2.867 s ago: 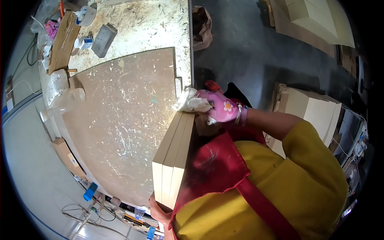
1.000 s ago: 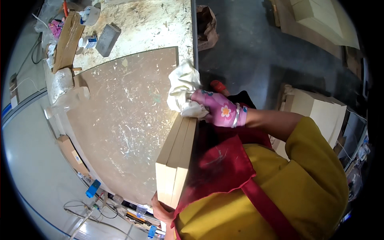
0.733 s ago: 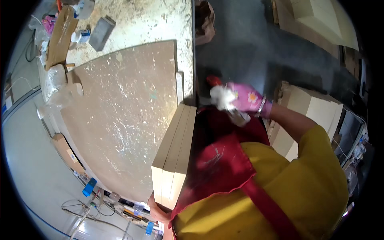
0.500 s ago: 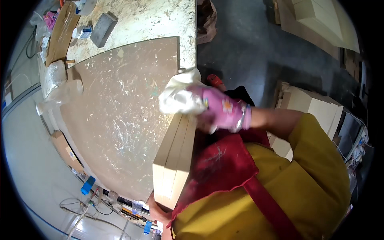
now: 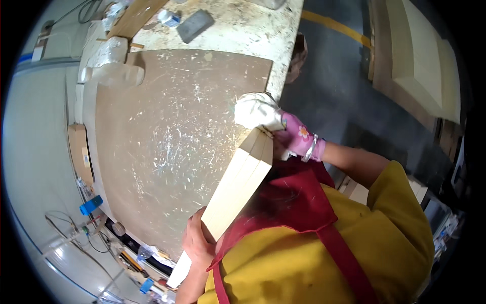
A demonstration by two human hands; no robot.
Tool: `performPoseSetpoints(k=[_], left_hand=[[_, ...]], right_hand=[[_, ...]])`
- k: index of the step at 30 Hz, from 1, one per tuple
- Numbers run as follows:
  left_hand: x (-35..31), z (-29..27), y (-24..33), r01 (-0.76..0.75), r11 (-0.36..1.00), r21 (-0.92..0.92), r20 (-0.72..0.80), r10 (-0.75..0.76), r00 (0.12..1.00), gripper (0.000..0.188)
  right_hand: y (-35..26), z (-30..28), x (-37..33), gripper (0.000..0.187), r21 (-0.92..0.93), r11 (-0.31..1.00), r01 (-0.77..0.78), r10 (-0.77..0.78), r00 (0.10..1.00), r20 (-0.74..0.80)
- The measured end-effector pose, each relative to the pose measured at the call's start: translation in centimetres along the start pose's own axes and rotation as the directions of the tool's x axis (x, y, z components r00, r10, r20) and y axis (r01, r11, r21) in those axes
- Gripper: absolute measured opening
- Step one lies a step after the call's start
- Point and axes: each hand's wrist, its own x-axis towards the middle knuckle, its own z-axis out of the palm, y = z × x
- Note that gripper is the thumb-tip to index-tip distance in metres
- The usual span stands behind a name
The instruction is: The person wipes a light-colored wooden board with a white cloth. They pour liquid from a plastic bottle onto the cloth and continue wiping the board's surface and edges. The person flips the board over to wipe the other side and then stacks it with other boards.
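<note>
A bundle of pale wooden boards, stacked face to face, lies slantwise along the bench's near right side, against my red apron. My bare left hand wraps round its lower part, fingers on the side away from me. At the far end is my right hand, in a pink flowered glove. It is closed on a bunched white cloth, which touches or nearly touches the boards' end. The cloth hides most of the right fingers.
A brown, scuffed board covers the bench top. Beyond it are a grey block, a small white bottle and a clear plastic bottle. Large pale panels stand on the floor at the right.
The view has shifted. The boards have swung to a steeper slant and show more of their long face. My left hand is now in plain sight; the cloth stays by the boards' far end.
</note>
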Motion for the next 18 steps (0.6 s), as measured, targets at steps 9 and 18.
performPoseSetpoints(k=[9,18], left_hand=[[-1.0,-1.1,-2.0,-0.113,0.982,-0.149,-0.055,0.106,0.993,0.056],[-1.8,0.9,-3.2,-0.181,0.976,-0.123,-0.222,0.151,0.963,0.046]], right_hand=[[-7.8,-7.9,3.1,0.058,-0.362,0.889,0.282,-0.141,0.919,0.369],[-9.8,-7.8,8.1,0.075,-0.307,0.845,0.437,-0.123,0.718,0.685]])
